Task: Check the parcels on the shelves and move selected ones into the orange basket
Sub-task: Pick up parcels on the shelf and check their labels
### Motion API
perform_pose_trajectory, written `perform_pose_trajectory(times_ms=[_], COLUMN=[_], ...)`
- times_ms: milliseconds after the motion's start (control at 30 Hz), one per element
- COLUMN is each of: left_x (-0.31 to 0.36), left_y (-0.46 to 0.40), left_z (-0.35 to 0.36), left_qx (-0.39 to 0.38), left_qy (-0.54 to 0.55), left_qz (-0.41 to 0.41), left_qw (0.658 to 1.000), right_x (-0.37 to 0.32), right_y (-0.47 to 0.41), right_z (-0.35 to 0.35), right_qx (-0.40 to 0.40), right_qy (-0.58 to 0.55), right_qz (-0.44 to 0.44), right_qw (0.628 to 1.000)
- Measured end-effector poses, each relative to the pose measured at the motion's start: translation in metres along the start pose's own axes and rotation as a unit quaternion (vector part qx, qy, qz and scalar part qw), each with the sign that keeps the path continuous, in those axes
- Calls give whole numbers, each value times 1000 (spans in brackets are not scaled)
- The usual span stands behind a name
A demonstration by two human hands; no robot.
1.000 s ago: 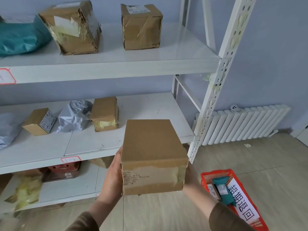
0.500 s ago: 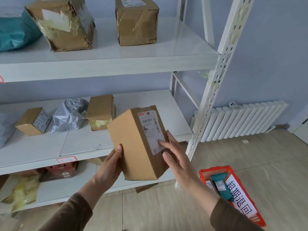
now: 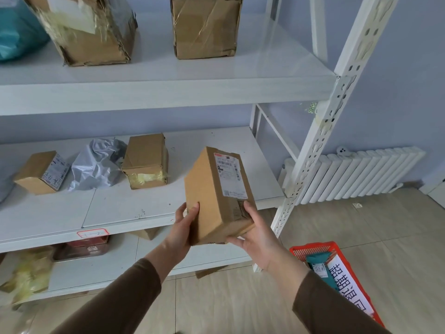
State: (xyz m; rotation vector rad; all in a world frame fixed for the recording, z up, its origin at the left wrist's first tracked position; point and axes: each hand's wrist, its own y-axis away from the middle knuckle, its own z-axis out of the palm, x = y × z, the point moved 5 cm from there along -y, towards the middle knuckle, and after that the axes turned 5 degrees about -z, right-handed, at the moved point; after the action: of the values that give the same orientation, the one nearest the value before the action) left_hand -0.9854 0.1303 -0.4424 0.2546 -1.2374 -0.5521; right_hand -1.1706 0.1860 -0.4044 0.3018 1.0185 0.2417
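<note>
I hold a brown cardboard parcel [image 3: 212,196] in front of the middle shelf [image 3: 134,208], tilted, with its white shipping label facing up and right. My left hand [image 3: 184,227] grips its lower left side and my right hand [image 3: 255,235] cups its lower right corner. The orange basket [image 3: 342,271] stands on the floor at the lower right, with a teal parcel and a white sign with black characters inside it.
The middle shelf carries a small labelled box [image 3: 41,172], a grey bag [image 3: 96,165] and a taped box [image 3: 147,161]. Two larger boxes [image 3: 207,25] and a teal bag [image 3: 16,32] sit on the top shelf. A white upright [image 3: 320,131] and a radiator [image 3: 358,174] are at right.
I have turned the parcel from its plain face to its labelled face, and both hands have shifted down to its lower end. The view has moved closer to the shelves.
</note>
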Motion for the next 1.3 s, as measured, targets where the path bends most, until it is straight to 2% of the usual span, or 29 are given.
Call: perform_pose_trajectory(times_ms=[100, 200, 467, 700, 900, 967, 1067, 1167, 1300], left_x=[15, 30, 84, 123, 129, 130, 131, 138, 162], left_y=[-19, -37, -82, -126, -144, -139, -131, -118, -93], left_z=[5, 13, 21, 11, 2, 1, -10, -34, -83], left_qx=[38, 3, -32, -1, 8, 9, 20, 49, 145], left_qy=[-79, -154, -103, -56, -61, -56, -58, -79, -161], left_qz=[27, 44, 68, 72, 58, 52, 42, 88, 200], left_qw=[996, 987, 992, 996, 996, 997, 997, 992, 955], right_x=[-9, -22, -50, -70, -71, -67, -54, -28, 11], right_y=[-33, -68, -150, -204, -223, -223, -209, -193, -191], right_z=[8, 21, 47, 63, 64, 63, 60, 66, 111], right_qx=[55, 90, 133, 139, 170, 191, 257, 307, 247], right_qy=[10, 68, 100, 191, 210, 214, 156, 114, 151], right_qz=[-5, -10, -17, -76, -97, -98, -117, -134, -104], right_qw=[998, 994, 986, 969, 958, 953, 946, 935, 952])
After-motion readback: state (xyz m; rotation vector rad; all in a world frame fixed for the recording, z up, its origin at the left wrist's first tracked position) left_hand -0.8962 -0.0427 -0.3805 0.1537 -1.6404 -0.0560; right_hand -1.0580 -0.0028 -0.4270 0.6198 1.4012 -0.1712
